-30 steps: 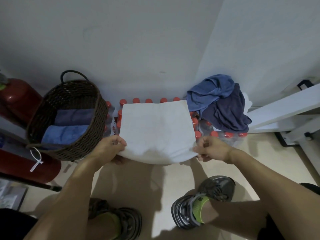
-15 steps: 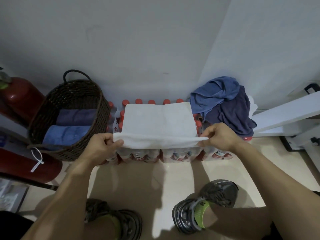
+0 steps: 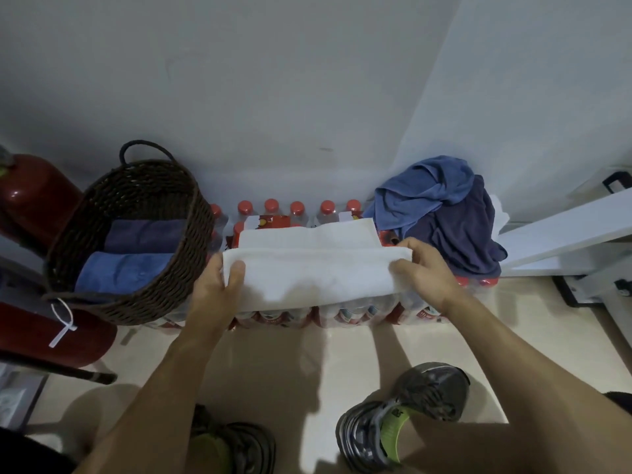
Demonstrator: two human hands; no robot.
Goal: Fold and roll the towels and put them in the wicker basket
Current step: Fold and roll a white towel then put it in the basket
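A white towel (image 3: 318,268) lies across the tops of packed bottles, its near part turned over away from me. My left hand (image 3: 219,285) grips the folded edge at the left end, thumb on top. My right hand (image 3: 424,271) holds the right end the same way. The dark wicker basket (image 3: 184,268) stands to the left, with a rolled dark blue towel (image 3: 143,236) and a rolled lighter blue towel (image 3: 119,271) inside. A heap of loose blue towels (image 3: 441,213) sits at the right on the bottles.
Shrink-wrapped packs of red-capped bottles (image 3: 297,208) line the wall and serve as the work surface. Red fire extinguishers (image 3: 37,196) stand left of the basket. A white frame (image 3: 564,234) juts in at the right. My shoes (image 3: 403,419) are on the pale floor.
Both hands carried the towel's near edge up and away from me, folding it over the far part. The towel now covers a narrower strip, and the bottle fronts show below it.
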